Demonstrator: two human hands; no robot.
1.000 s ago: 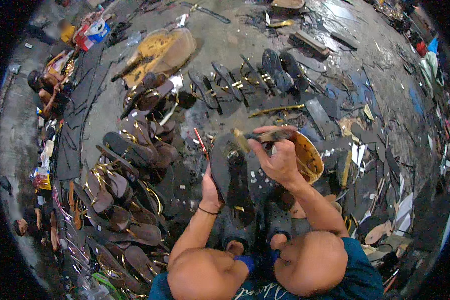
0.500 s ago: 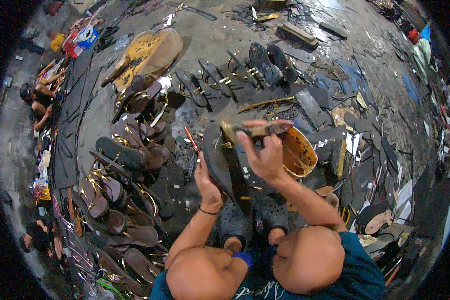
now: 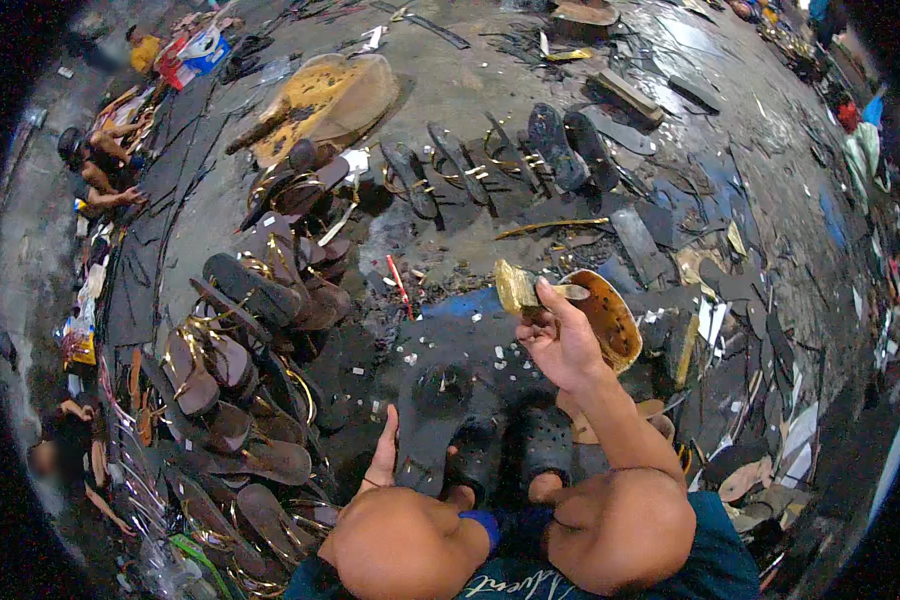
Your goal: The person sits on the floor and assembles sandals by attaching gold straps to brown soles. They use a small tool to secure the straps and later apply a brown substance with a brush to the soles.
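Note:
My right hand [image 3: 562, 342] grips a paintbrush [image 3: 518, 287] with yellowish, clumped bristles, held next to a pale-rimmed tub [image 3: 618, 325] coated inside with amber, glue-like stuff. My left hand [image 3: 382, 452] is low, beside my left knee, its thumb pointing up. Against it lies a dark sandal sole [image 3: 428, 430], near my clog [image 3: 470, 445]; the fingers are largely hidden behind the sole and knee. Beyond, a red pencil-like stick [image 3: 400, 283] rests on the dark ground.
Piled sandals [image 3: 260, 295] with gold straps fill the left side. More sandals [image 3: 460, 165] stand in a row ahead. A glue-stained board [image 3: 335, 100] lies at the far left, and a long-backed brush [image 3: 625, 97] farther right. Offcuts [image 3: 715, 325] litter the right. Another person [image 3: 105, 165] sits far left.
My left hand has come down toward my knee with the dark sole, leaving the red stick on the ground. My right hand has moved the brush down, away from the sole.

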